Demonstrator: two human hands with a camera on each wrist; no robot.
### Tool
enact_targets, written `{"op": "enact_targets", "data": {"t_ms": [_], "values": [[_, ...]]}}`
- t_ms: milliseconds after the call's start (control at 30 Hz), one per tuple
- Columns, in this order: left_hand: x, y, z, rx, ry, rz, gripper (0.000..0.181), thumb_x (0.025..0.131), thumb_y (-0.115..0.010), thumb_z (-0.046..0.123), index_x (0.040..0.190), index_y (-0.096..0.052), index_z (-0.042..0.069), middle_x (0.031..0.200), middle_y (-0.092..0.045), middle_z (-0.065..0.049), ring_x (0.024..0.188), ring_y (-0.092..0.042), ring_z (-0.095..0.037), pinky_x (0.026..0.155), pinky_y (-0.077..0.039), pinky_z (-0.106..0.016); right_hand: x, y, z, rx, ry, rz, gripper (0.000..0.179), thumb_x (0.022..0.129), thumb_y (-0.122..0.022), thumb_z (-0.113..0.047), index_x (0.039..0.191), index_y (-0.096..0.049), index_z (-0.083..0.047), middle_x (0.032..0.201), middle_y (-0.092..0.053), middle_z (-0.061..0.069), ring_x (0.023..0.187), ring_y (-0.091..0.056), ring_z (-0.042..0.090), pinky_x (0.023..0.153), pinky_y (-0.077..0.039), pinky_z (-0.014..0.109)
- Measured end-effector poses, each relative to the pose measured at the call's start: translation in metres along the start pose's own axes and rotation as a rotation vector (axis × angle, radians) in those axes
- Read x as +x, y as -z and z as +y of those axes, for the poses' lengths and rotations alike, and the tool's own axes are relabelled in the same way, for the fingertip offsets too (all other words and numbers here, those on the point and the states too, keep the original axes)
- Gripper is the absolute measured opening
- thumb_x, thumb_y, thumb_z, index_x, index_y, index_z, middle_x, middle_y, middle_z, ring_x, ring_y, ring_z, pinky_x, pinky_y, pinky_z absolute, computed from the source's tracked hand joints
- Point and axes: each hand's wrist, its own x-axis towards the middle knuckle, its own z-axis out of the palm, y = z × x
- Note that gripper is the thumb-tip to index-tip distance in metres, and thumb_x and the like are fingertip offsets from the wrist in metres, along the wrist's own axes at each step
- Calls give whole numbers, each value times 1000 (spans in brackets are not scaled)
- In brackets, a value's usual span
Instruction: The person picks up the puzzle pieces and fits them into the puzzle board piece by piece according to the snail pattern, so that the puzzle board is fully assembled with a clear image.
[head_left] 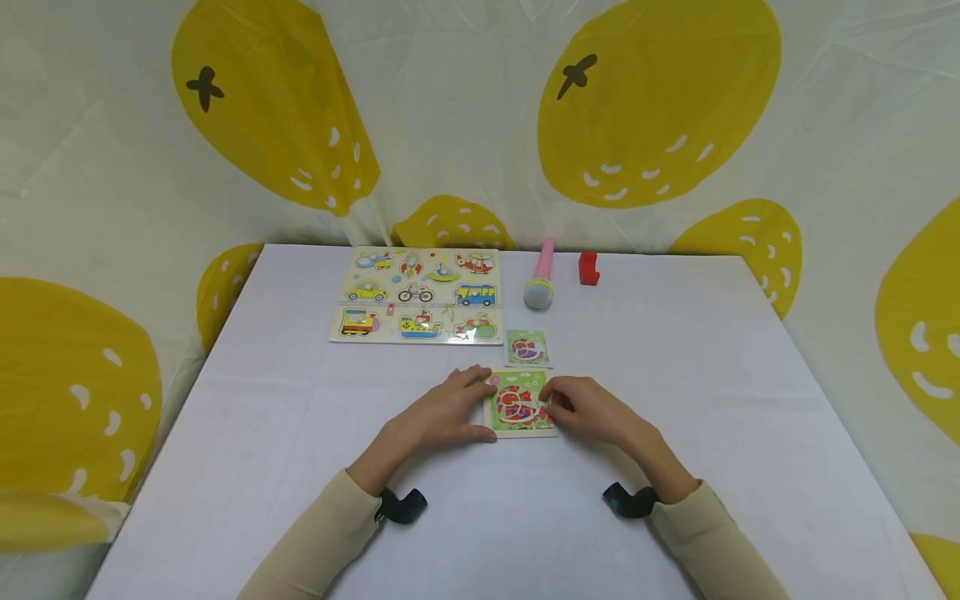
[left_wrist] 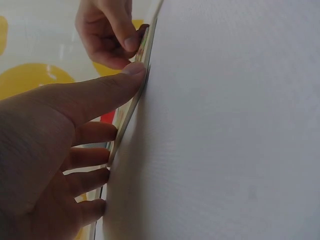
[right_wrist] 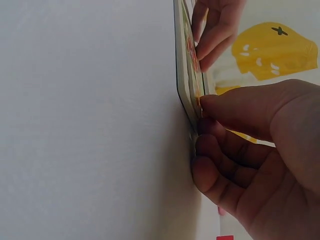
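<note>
A small square wooden jigsaw puzzle [head_left: 517,406] with a red figure on green lies flat on the table. At its left side, my left hand [head_left: 450,410] touches the frame with spread, fairly straight fingers, the thumb at the near corner. My right hand [head_left: 596,408] has curled fingers at the opposite side. Its thumb [right_wrist: 220,106] and forefinger pinch the puzzle's right edge; whether they grip a loose piece or the board, I cannot tell. Just beyond lies a smaller card [head_left: 527,347] with a similar picture.
A large wooden vehicle puzzle board [head_left: 416,296] lies at the back left. To its right are a pink toy microphone [head_left: 541,279] and a small red object [head_left: 588,268]. A white cloth with yellow fruit shapes [head_left: 660,100] hangs behind the table.
</note>
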Motion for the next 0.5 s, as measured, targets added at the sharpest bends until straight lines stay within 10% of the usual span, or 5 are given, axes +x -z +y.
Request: {"op": "enact_targets", "data": {"t_ms": [500], "values": [[-1,1,-4,-7,12,1,78,83,-78,51,146,-52,13,161,-36,-7,152,-31,-30,125,-25,-47,9,-9,-1,-35,33,56,17,89,-77,-20,99,-66,-11,75,-52,-4,70,-47,8,61,-41,21]]}}
